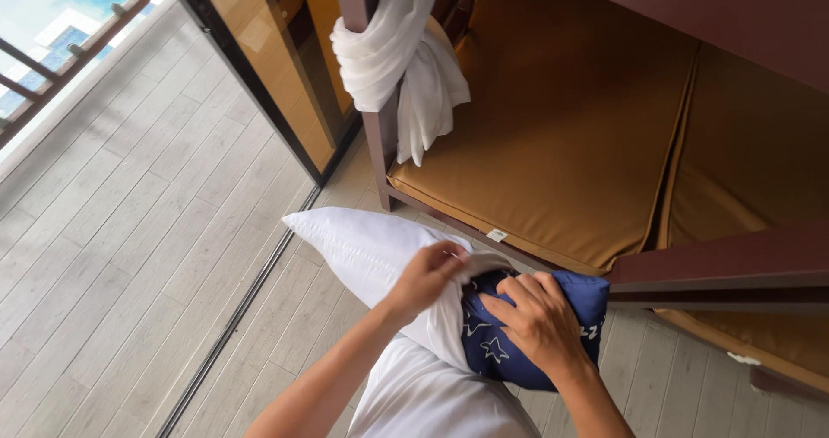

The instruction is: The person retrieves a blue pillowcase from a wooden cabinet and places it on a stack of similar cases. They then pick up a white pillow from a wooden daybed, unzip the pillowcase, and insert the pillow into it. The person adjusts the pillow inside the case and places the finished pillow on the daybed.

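A white pillow juts out to the left in front of me, its right end inside a dark blue cover with white star shapes. My left hand pinches the white edge of the pillow where it meets the cover. My right hand lies spread on the blue cover and grips its fabric. Both are held against my white shirt.
A dark wooden daybed frame with tan cushions stands just ahead. A white curtain is knotted around its post. Pale plank flooring runs left toward a railing, with a floor track and a glass door frame.
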